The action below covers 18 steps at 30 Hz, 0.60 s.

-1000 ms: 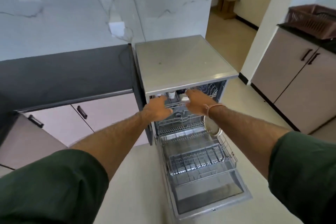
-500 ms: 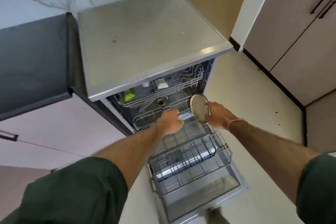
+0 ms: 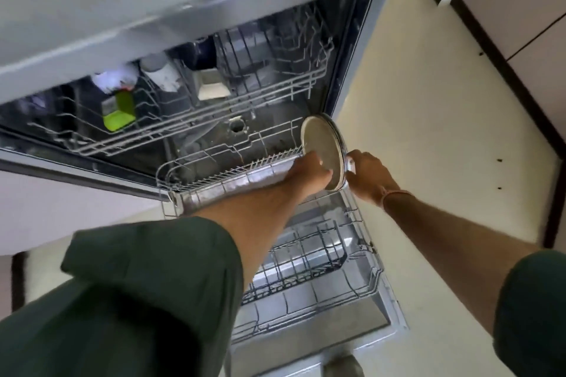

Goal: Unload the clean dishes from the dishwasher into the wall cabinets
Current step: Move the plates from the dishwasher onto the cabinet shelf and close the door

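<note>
The dishwasher (image 3: 190,9) stands open with its lower rack (image 3: 330,257) pulled out over the dropped door. A round steel plate (image 3: 321,144) stands on edge at the rack's far right corner. My left hand (image 3: 306,174) presses its fingers against the plate's near face. My right hand (image 3: 367,174) grips the plate's rim from the right side. The upper rack (image 3: 214,119) holds a green item (image 3: 119,113), a white cup (image 3: 162,76) and a small square container (image 3: 211,86).
Beige floor (image 3: 428,119) lies to the right of the dishwasher, with pale base cabinets (image 3: 526,3) along the far right. Another pale cabinet front (image 3: 61,208) sits left of the dishwasher. A foot (image 3: 343,367) shows below the open door.
The view has dipped closer to the dishwasher. My left hand has moved right from the rack onto the plate's face. My right hand stays at the plate's rim.
</note>
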{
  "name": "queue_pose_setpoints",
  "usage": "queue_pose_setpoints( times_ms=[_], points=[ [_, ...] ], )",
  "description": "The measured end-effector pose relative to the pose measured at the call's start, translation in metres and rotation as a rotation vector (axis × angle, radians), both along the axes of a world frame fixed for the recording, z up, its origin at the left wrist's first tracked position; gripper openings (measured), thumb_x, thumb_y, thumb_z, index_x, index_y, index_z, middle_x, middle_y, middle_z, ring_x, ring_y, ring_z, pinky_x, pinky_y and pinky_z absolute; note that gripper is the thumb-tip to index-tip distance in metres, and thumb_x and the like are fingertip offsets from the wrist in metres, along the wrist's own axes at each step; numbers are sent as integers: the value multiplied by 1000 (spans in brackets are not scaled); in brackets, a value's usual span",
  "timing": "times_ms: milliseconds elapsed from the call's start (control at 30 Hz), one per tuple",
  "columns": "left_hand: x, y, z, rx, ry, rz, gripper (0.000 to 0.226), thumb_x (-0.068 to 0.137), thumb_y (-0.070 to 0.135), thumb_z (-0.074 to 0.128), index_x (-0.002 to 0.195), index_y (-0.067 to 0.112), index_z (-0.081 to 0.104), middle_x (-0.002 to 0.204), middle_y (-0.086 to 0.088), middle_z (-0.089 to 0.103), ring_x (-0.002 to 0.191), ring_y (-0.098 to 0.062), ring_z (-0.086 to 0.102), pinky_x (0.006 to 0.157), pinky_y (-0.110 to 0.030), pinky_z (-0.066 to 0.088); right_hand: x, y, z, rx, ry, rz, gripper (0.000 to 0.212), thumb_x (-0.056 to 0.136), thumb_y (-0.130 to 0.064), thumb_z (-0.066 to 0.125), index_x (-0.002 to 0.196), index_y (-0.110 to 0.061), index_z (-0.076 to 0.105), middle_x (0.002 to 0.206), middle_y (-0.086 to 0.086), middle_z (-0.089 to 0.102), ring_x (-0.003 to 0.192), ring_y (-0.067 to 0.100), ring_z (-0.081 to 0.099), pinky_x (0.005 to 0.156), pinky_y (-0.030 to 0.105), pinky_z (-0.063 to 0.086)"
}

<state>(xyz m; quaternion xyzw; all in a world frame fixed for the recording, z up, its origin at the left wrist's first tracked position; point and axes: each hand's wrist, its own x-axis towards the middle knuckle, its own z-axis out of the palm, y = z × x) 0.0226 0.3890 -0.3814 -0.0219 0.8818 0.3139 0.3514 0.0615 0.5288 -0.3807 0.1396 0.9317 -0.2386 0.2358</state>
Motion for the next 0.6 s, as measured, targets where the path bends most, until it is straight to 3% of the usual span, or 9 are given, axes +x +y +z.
queue_pose_setpoints(
  times_ms=[167, 333, 433, 600],
  points=[
    [-28, 39, -53, 70, 9, 262, 38, 84, 40, 72, 112, 16, 65, 111, -5, 70, 100, -23, 67, 86, -34, 57, -13, 4, -46, -24, 157, -42, 27, 96, -23, 50, 120, -15, 60, 115, 10, 61, 101, 30, 61, 88, 43, 51],
    [-37, 55, -73, 250, 21, 479, 20, 79, 23, 81, 87, 20, 63, 94, -5, 71, 88, -20, 67, 80, -33, 58, -16, -6, -63, -84, 297, -284, 18, 95, -24, 49, 106, -13, 58, 106, 8, 58, 86, 28, 59, 74, 34, 45],
    [-36, 54, -80, 329, -23, 575, 14, 80, 20, 80, 85, 17, 68, 90, -7, 74, 86, -23, 71, 81, -42, 61, -18, -10, -67, -120, 360, -401, 14, 95, -22, 54, 104, -12, 57, 108, 7, 57, 85, 25, 58, 70, 29, 36],
    [-32, 49, -87, 379, -76, 579, 20, 77, 29, 80, 86, 14, 72, 87, -6, 75, 85, -23, 73, 81, -46, 61, -22, -11, -70, -118, 333, -441, 14, 91, -20, 57, 101, -11, 59, 106, 9, 60, 88, 29, 61, 77, 39, 50]
  ],
)
